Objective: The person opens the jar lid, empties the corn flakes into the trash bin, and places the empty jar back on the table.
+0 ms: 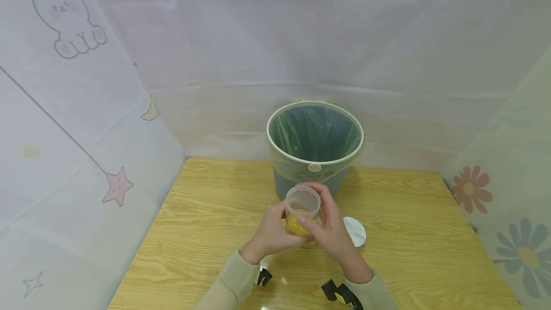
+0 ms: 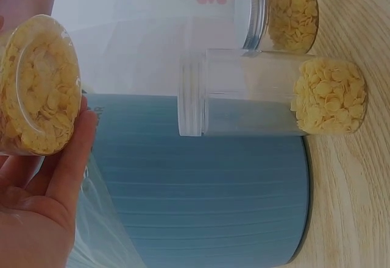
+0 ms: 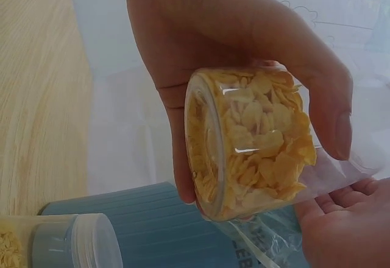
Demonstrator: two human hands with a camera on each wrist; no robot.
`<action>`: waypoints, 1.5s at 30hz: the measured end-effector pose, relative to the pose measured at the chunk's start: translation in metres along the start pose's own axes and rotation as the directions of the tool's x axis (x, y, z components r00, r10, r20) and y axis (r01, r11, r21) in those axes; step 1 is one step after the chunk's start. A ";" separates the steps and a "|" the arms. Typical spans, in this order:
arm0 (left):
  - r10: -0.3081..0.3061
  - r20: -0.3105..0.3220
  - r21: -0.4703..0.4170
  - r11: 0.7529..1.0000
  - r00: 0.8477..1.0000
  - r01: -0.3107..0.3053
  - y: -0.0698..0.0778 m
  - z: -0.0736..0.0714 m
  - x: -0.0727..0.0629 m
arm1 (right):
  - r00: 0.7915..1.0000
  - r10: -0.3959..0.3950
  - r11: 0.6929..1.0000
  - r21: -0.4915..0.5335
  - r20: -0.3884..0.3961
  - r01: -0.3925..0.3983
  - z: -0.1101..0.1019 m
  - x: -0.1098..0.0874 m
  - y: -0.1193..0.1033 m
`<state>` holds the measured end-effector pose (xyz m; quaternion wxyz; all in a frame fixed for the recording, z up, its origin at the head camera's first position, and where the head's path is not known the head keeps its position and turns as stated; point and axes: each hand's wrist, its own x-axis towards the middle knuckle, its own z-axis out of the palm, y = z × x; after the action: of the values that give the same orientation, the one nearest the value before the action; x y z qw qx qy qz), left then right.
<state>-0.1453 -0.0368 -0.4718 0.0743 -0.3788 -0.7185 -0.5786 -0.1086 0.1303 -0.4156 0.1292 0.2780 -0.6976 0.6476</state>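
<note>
In the head view both hands hold a clear plastic jar [image 1: 296, 225] with yellow flakes in its lower part, raised over the table in front of the bin. My left hand [image 1: 275, 229] grips it from the left side; in the left wrist view its fingers [image 2: 74, 152] lie along the jar's flake-filled base. On the other side, my right hand [image 1: 330, 228] wraps round it. The right wrist view shows the right thumb [image 3: 332, 119] across the jar near the top of the flakes [image 3: 262, 140], with the left hand [image 3: 353, 225] close by at the clear upper part.
A tall clear jar [image 2: 250, 91], with flakes at its bottom, stands on the wooden table [image 1: 206, 214]. Beside it is a shorter jar of flakes [image 2: 292, 15] with a silver-white lid [image 1: 355, 232]. Behind stands a blue-grey bin [image 1: 286, 181] lined with a bag.
</note>
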 end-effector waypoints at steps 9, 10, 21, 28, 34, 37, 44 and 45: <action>-0.010 -0.005 0.002 1.000 1.000 0.010 -0.001 -0.001 0.000 | 1.000 0.017 1.000 -0.004 0.016 -0.017 -0.001 -0.001 0.000; -0.004 -0.004 0.005 1.000 1.000 0.004 0.000 -0.001 0.000 | 1.000 0.024 1.000 -0.004 0.012 -0.024 -0.001 -0.001 -0.001; 0.042 0.009 0.010 0.999 0.999 -0.042 0.035 -0.007 0.009 | 0.995 0.063 0.998 0.036 -0.081 -0.060 0.003 0.001 -0.004; 0.032 0.001 0.022 0.999 0.999 -0.032 0.010 -0.001 0.003 | 0.994 0.051 0.998 0.031 -0.094 -0.048 0.003 0.001 -0.003; -0.017 0.001 0.005 1.000 1.000 0.017 0.000 0.000 0.000 | 0.998 0.045 0.999 0.002 -0.054 -0.045 0.001 0.000 -0.003; -0.049 0.000 -0.006 0.999 0.999 0.049 0.003 -0.001 0.000 | 0.999 0.029 1.000 -0.010 -0.023 -0.029 0.000 0.000 -0.001; -0.056 -0.002 0.001 0.998 0.998 0.056 0.002 -0.001 0.000 | 0.999 0.025 1.000 0.009 0.023 -0.025 -0.001 -0.002 0.002; -0.054 -0.002 -0.002 0.999 0.999 0.054 0.002 -0.001 -0.001 | 0.999 0.024 1.000 0.008 0.026 -0.025 -0.001 -0.001 0.002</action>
<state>-0.1440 -0.0383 -0.4700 0.0592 -0.3585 -0.7279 -0.5814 -0.1085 0.1321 -0.4174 0.1112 0.2782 -0.6997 0.6486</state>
